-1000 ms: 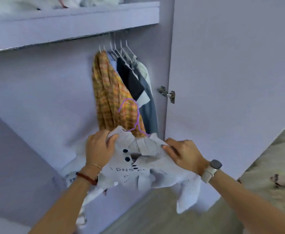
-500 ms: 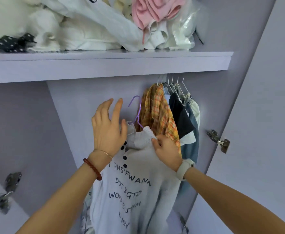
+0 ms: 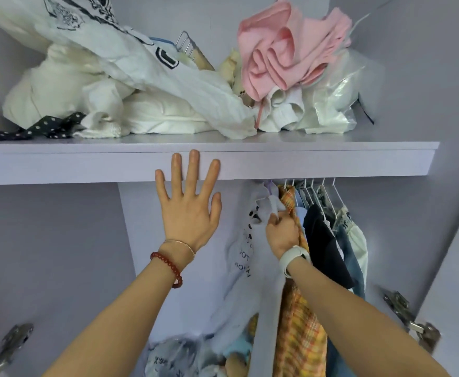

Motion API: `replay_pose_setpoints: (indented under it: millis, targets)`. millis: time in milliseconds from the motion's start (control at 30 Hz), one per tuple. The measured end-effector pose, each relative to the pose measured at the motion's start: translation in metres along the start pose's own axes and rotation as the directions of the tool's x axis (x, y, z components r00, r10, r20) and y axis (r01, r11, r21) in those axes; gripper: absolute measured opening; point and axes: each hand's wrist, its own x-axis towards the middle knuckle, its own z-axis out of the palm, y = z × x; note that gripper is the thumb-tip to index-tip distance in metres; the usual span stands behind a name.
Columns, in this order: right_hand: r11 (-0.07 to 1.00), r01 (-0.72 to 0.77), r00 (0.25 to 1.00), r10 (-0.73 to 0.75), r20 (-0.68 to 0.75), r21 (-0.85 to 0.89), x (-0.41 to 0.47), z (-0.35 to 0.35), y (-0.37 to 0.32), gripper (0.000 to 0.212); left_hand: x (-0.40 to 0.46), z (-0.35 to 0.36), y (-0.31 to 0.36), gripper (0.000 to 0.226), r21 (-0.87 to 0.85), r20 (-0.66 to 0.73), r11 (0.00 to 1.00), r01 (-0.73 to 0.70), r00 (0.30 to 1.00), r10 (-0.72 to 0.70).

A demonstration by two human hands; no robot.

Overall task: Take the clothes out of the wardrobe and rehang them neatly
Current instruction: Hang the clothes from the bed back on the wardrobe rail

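We are hanging the white printed T-shirt with dark lettering and dark buttons (image 3: 246,248) back under the pale lilac wardrobe shelf (image 3: 331,161). Our right hand (image 3: 282,232) has its fingers curled tight around the shirt's bunched collar, right below the lilac plastic hanger hook (image 3: 269,183), which reaches up toward the rail; the rail itself is hidden behind the shelf edge, so we cannot tell whether the hook is seated yet. Our left hand (image 3: 187,202) is spread flat with straight fingers, holding nothing, its fingertips in front of the shelf's front edge.

The shirt sits just left of the orange and yellow plaid shirt (image 3: 302,336), touching it, with the dark navy garment (image 3: 323,246) and the row of white wire hangers (image 3: 321,191) further right.

To do this well, we should feel the hook drop over the rail before loosening our hold. The collar looks crumpled, so the free hand would best come down to straighten the shoulders and smooth the body. The risk, we judge, is snagging the plaid fabric under the hook.
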Motion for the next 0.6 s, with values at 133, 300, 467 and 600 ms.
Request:
replay_pose_setpoints:
  millis: [133, 300, 467, 600]
  targets:
    - [0.999, 0.011, 1.000, -0.011, 0.006, -0.034, 0.024, 0.011, 0.003, 0.032, -0.002, 0.008, -0.002, 0.058, 0.050, -0.032, 0.999, -0.002, 0.999, 0.003]
    - [0.997, -0.078, 0.995, 0.079, 0.057, -0.010, 0.044, 0.016, 0.009, 0.033, -0.001, 0.006, -0.001, 0.059, 0.073, -0.019, 0.997, -0.001, 1.000, 0.002]
    - [0.996, -0.083, 0.991, 0.078, 0.109, 0.045, 0.025, 0.016, 0.025, 0.030, 0.000, 0.002, 0.002, 0.058, 0.068, -0.001, 0.998, 0.005, 1.000, -0.005]
    - [0.992, 0.099, 0.987, -0.087, 0.136, -0.084, -0.012, 0.015, 0.048, 0.037, -0.001, 0.001, 0.002, 0.057, 0.043, 0.013, 0.999, 0.004, 1.000, -0.005]
